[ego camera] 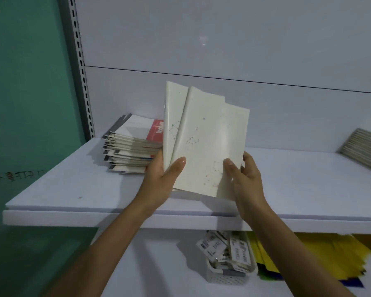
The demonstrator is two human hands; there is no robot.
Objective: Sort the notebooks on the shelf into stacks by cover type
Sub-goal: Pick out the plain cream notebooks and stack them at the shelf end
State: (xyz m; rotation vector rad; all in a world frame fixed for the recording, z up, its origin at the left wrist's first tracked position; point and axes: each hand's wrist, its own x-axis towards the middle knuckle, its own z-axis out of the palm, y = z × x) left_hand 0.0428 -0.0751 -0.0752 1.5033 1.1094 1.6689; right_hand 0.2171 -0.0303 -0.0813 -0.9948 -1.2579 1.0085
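Several cream-white notebooks (208, 142) with faint dotted constellation prints stand fanned upright above the white shelf (94, 187). My left hand (161, 181) grips their lower left edge, thumb on the front cover. My right hand (244, 179) holds the lower right edge, thumb on the front. A stack of notebooks with white, red and grey covers (131, 146) lies on the shelf at the back left, just left of the held ones.
Grey-edged notebooks (364, 148) lean at the shelf's far right. On the shelf below sit a white basket of tags (227, 260) and yellow folders (308, 256). A green wall (26, 82) borders the left side.
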